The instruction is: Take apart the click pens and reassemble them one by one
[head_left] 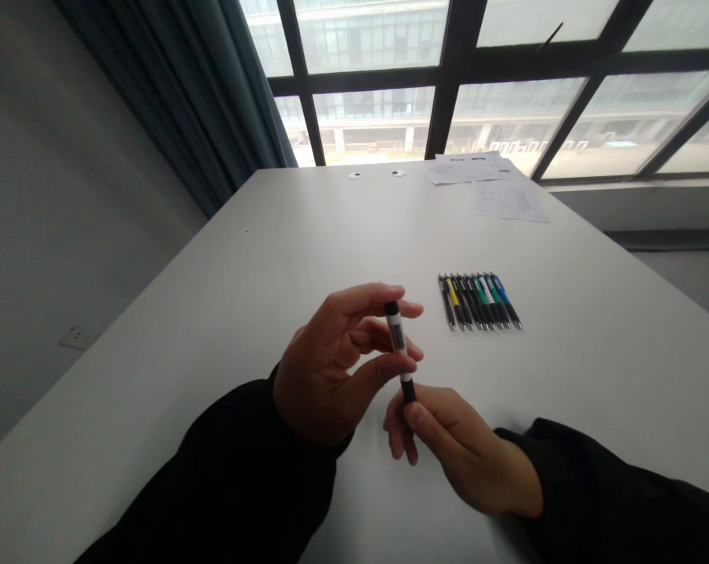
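A white marker (396,333) with black ends is held nearly upright between my two hands, above the table. My left hand (345,352) grips its upper part, the thumb across the barrel and the index finger at the black top end. Lower down, my right hand (453,439) pinches the black bottom end between thumb and fingers. Dark printing shows on the marker's barrel. Beyond my right hand, a row of several click pens (477,301) lies side by side on the table, mostly black with yellow, green, white and blue parts.
The white table (171,376) stretches toward a dark-framed window. Printed papers (510,200) lie at its far right corner, and two round cable-hole covers (355,175) sit near the far edge. A blue curtain (207,86) hangs at the left, beside the wall with a socket (75,338).
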Action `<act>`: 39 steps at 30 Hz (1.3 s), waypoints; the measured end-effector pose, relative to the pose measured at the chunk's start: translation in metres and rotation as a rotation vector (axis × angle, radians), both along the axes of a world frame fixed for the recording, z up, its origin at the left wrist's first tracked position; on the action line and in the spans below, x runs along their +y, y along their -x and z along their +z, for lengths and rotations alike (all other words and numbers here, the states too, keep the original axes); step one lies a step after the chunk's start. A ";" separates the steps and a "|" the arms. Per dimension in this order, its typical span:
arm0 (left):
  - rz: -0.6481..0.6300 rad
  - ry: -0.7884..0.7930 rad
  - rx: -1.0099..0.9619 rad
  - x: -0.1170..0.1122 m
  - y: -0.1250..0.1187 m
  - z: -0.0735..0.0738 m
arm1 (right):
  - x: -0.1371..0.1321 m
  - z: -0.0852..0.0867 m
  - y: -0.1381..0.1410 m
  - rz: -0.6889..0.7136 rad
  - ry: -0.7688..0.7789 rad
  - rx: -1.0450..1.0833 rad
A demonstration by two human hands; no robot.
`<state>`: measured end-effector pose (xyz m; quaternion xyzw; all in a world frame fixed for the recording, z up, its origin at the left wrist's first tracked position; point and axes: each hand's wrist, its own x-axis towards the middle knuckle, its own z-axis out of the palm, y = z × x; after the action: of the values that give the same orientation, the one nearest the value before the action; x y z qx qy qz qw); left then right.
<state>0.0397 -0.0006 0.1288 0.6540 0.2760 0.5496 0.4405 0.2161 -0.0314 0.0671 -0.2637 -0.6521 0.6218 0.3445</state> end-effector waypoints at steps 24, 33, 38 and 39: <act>0.028 0.080 0.095 0.012 -0.001 -0.006 | 0.006 -0.010 -0.004 0.003 -0.175 -0.193; 0.452 0.142 0.301 0.053 -0.012 -0.102 | 0.057 -0.030 -0.024 -0.421 -0.604 -0.953; 0.386 -0.442 0.654 0.051 -0.017 -0.126 | 0.085 -0.036 -0.037 -0.501 -0.557 -1.352; 0.360 -0.545 0.706 0.051 -0.018 -0.125 | 0.088 -0.037 -0.038 -0.507 -0.543 -1.374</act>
<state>0.0575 0.0500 0.0038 0.8341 0.3636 0.4137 0.0302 0.2544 0.0564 0.0301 -0.6370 -0.7684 0.0400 0.0477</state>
